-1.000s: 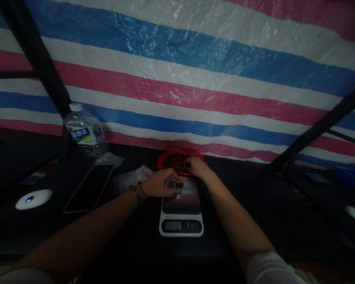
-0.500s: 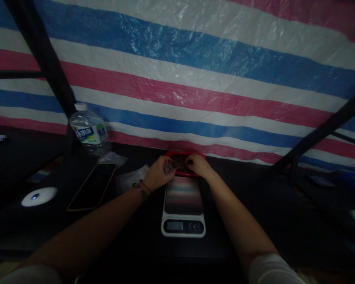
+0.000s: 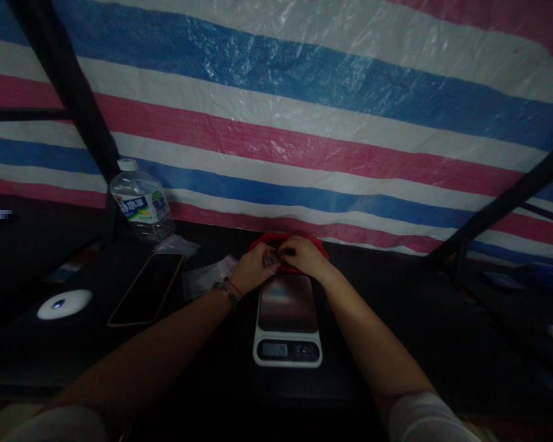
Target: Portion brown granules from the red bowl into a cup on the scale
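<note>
My left hand [image 3: 252, 269] is closed around a small clear plastic bag [image 3: 271, 259], which looks dark inside. My right hand [image 3: 306, 255] meets it at the bag's upper end, fingertips pinched together; what they hold, if anything, is too small and dark to name. Both hands are over a red tray [image 3: 321, 244] with dark brown bits in it, largely hidden by the hands. In front of the tray lies a white kitchen scale [image 3: 287, 310] with a lit display, its digits hard to read.
Flat clear zip bags [image 3: 207, 277] lie left of my left hand, near a phone [image 3: 148, 288] and a white oval object [image 3: 64, 304]. A large clear bottle [image 3: 141, 202] stands behind them. Striped sheeting [image 3: 276, 141] hangs across the back of the black table [image 3: 396, 319].
My right hand has moved left from the brown bits to the bag in my left hand. The tray shows a little more to the right.
</note>
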A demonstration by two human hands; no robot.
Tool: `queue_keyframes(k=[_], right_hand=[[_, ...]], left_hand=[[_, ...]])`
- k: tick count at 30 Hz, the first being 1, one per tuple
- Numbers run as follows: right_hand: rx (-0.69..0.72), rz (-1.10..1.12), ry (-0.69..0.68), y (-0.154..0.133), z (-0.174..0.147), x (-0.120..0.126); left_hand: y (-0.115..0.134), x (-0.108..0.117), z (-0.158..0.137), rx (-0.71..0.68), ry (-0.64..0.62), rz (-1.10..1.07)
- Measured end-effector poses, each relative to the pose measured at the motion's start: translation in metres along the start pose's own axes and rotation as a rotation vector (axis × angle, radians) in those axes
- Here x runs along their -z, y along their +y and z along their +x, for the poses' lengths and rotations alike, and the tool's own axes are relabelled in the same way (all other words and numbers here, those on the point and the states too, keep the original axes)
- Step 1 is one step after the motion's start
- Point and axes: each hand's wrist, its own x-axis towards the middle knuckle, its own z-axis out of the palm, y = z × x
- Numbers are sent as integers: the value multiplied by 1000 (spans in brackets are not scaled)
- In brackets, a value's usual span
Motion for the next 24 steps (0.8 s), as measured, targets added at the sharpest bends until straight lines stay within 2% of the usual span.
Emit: queue_keyframes(k=[4,8,16,19,24], right_hand=[[35,6,-25,-2,0,1],[-9,47,-33,-6,0,1],[-61,111,14,-12,0,2],[-52,171,13,-13,0,1],[-14,123,74,-10,2,-5]], left_hand=[[2,0,0,10,-4,8],[3,-1,-1,5,-7,6],[1,-3,0,4,24,-47],[0,-4,1,32,43,-66],[1,-4,2,65,54,-89]])
